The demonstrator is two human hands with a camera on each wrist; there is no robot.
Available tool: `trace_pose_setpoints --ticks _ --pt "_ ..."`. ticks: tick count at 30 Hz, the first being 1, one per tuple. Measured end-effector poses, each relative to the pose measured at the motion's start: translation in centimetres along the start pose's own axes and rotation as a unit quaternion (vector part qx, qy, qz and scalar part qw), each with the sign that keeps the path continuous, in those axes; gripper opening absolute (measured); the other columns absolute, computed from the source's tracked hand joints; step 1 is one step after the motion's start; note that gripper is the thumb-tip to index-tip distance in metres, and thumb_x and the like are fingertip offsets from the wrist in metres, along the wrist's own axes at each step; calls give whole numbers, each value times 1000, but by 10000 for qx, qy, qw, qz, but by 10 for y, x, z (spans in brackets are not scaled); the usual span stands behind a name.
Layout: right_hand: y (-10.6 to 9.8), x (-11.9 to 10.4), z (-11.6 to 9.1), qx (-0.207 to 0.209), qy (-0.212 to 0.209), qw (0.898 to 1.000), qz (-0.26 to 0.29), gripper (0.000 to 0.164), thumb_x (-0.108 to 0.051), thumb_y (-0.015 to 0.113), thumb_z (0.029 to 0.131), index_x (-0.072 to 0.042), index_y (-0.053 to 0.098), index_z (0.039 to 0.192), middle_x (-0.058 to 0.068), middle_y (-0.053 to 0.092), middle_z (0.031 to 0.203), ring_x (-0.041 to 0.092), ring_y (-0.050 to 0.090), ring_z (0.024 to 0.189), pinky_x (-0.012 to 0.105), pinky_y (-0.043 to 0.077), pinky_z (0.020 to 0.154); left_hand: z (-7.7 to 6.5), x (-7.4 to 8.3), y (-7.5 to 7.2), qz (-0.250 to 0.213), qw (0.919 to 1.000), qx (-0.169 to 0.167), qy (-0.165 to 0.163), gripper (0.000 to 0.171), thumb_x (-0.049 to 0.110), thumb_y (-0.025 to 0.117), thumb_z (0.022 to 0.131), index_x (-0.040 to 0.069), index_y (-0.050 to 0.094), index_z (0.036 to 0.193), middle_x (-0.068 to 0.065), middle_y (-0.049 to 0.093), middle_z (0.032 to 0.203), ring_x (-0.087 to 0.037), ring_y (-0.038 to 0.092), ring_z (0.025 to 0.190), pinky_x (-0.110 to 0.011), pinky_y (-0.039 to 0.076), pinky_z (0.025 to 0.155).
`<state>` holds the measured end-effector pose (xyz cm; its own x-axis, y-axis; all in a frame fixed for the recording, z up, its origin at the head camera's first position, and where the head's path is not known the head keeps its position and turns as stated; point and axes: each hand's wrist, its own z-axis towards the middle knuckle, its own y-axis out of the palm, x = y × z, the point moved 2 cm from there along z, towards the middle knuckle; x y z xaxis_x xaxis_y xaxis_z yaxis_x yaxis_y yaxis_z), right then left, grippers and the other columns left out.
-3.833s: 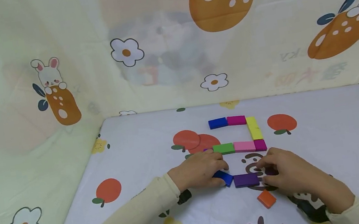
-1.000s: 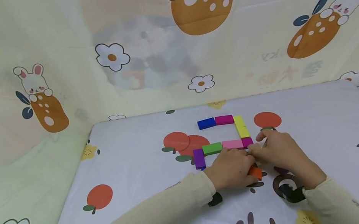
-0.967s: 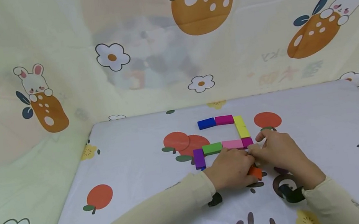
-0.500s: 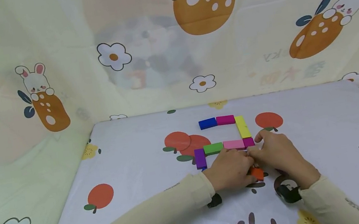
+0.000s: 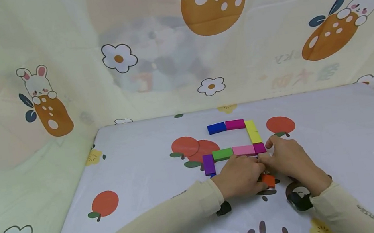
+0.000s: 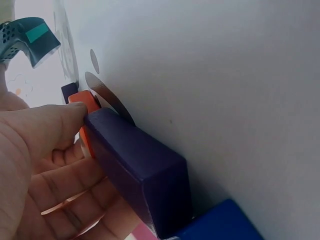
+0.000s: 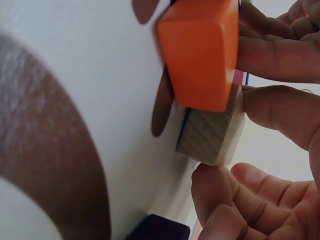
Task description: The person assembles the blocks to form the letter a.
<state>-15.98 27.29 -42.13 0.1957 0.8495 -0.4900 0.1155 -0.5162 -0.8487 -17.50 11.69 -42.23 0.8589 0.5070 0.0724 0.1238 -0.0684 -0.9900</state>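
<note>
In the head view my left hand (image 5: 241,177) lies over the near row, its thumb beside an orange block (image 5: 268,181). The left wrist view shows that thumb and the fingers on opposite sides where the orange block meets a dark purple block (image 6: 135,155); a blue block (image 6: 222,222) touches the purple one's other end. My right hand (image 5: 289,157) faces it from the right. Between its thumb and finger, in the right wrist view, it pinches a plain wooden block (image 7: 212,135) against the orange block's far side. The hands hide much of this row in the head view.
Behind the hands lie more blocks: violet (image 5: 208,164), green (image 5: 222,154), pink (image 5: 243,150), magenta (image 5: 259,148), yellow (image 5: 253,131), a second magenta and a second blue (image 5: 216,128). Another dark purple block (image 7: 160,229) lies apart near the right hand. A printed cloth (image 5: 144,219) covers the table.
Since the oldest frame my left hand has moved right from the blue block, and the loose orange block has come to the purple block's end. Over the last second both hands have barely moved.
</note>
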Motion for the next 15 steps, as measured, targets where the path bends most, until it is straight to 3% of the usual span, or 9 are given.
trace_pose_setpoints --ticks 15 --pt "2 -1 4 -81 174 9997 -143 51 -30 71 92 8 55 122 8 51 68 23 52 65 32 41 55 0 -1 -1 -5 9996 172 245 23 45 72 96 24 76 106 14 67 90 -1 58 82 -22 39 73"
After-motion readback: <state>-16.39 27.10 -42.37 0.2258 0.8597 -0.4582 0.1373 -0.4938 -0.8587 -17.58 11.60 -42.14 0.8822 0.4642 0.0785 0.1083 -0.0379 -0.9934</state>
